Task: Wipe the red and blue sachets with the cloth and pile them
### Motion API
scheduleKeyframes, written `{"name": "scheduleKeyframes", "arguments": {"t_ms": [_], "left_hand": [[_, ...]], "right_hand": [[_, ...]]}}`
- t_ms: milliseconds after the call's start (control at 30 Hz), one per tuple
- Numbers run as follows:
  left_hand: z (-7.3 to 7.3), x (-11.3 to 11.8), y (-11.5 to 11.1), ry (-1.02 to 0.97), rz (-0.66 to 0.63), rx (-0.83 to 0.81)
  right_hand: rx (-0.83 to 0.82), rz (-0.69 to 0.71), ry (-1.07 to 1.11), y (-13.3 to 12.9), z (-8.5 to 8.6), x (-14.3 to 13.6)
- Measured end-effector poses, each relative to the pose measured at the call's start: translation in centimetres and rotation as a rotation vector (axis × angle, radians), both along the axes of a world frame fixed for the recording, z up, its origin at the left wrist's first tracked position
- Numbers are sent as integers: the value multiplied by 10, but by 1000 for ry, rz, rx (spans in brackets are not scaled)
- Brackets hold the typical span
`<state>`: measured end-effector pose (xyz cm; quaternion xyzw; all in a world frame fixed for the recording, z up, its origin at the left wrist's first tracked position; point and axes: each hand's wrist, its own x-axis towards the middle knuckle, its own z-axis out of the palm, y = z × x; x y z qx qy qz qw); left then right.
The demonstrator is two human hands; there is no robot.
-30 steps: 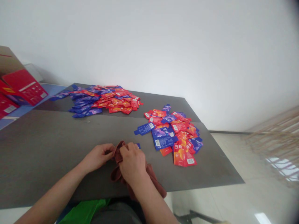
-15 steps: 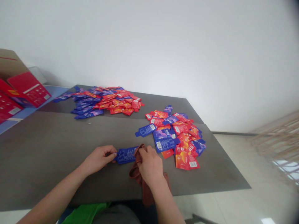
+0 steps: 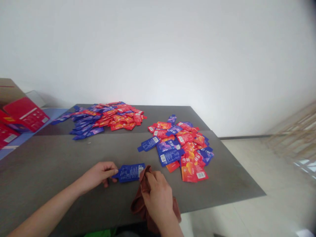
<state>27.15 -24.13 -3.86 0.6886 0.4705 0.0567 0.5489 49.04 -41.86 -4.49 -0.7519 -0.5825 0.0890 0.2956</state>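
My left hand pinches the narrow spout end of a blue pouch, which lies with its printed text and barcode upward near the front of the grey table. A crumpled brown cloth is bunched in my right hand, whose fingers close on it beside the pouch's right end. Just beyond my right hand spreads a loose pile of red and blue pouches. One blue pouch sticks out at that pile's left side.
A larger heap of red and blue pouches lies at the back left of the table. An open red cardboard box stands at the far left on a blue surface. Behind the table rises a white wall.
The view has shifted, with the box and far heap lower in it. My right hand and the cloth have drawn back from the pouch, so its barcode end now shows. My left hand still pinches the spout.
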Motion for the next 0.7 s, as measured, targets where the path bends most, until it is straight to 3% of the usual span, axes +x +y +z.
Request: {"name": "scheduleKeyframes", "arguments": {"t_ms": [133,267,400,500,600,700], "left_hand": [[17,7,16,-23,-25,-179],[55,36,38,-96,-100,-190],[100,86,66,-138,-212,-137],[126,133,85,-161,-288,-90],[140,182,99,-203,-355,-79],[135,225,108,-269,-385,-87]], "right_hand": [[103,17,65,-20,-12,-10],[174,-32,51,-23,-23,-17],[220,-89,32,-19,-26,-21],[257,-110,53,-17,-26,-23],[302,-139,41,-15,-27,-24],[305,-131,8,-14,-26,-22]]}}
